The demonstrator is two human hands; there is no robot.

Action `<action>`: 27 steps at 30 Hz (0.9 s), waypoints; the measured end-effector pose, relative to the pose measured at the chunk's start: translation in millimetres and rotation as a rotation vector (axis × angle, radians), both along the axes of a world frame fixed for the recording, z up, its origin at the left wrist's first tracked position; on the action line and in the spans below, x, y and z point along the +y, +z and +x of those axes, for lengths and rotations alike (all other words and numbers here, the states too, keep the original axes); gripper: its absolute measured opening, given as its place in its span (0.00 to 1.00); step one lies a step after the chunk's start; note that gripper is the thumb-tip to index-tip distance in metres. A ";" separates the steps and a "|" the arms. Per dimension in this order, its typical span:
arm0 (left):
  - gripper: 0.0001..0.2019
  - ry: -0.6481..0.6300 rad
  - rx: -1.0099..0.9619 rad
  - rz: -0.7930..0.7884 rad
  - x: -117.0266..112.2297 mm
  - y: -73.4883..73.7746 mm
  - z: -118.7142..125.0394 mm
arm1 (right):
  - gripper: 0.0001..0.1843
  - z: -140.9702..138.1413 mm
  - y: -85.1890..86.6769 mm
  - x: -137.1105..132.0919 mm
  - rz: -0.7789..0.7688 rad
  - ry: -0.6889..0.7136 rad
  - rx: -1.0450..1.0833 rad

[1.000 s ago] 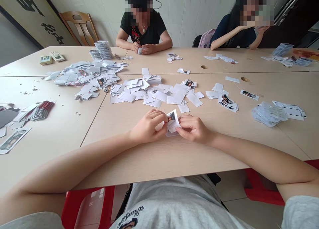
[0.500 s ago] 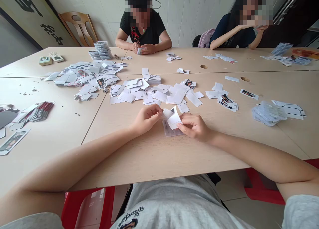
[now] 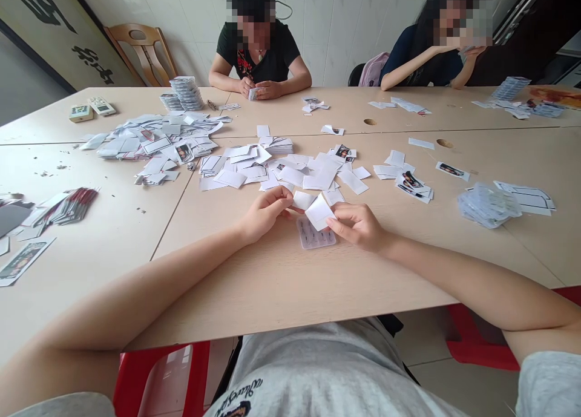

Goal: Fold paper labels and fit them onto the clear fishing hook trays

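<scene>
My left hand pinches one end of a white paper piece just above the table. My right hand pinches the other white piece, its blank side up. The two pieces are spread apart between my hands. Below them a small clear plastic sleeve lies flat on the light wooden table. A scattered heap of white cards and photo cards lies just beyond my hands.
A bigger card pile and stacked cards sit far left. A bundle of clear sleeves lies at right. Two people sit across; one person's hands hold cards. Remotes rest at the far left corner.
The paper I held folded with a photo showing has been pulled open into two white parts. My hands rose and moved apart, uncovering the plastic sleeve on the table.
</scene>
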State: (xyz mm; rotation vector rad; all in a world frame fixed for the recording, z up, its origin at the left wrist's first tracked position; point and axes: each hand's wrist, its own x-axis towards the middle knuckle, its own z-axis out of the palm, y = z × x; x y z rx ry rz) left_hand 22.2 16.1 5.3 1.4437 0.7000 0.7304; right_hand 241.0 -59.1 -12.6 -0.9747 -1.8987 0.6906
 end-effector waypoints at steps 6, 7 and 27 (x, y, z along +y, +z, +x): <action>0.08 -0.039 -0.060 -0.081 5.3 -2.0 -1.5 | 0.14 1.4 0.0 0.5 -0.073 -0.006 0.017; 0.07 -0.047 -0.066 -0.095 6.2 -2.1 -1.8 | 0.15 1.9 0.1 0.6 -0.082 -0.008 0.019; 0.10 -0.062 -0.115 -0.249 17.1 -0.6 -4.7 | 0.17 8.0 0.1 11.2 -0.337 -0.058 0.245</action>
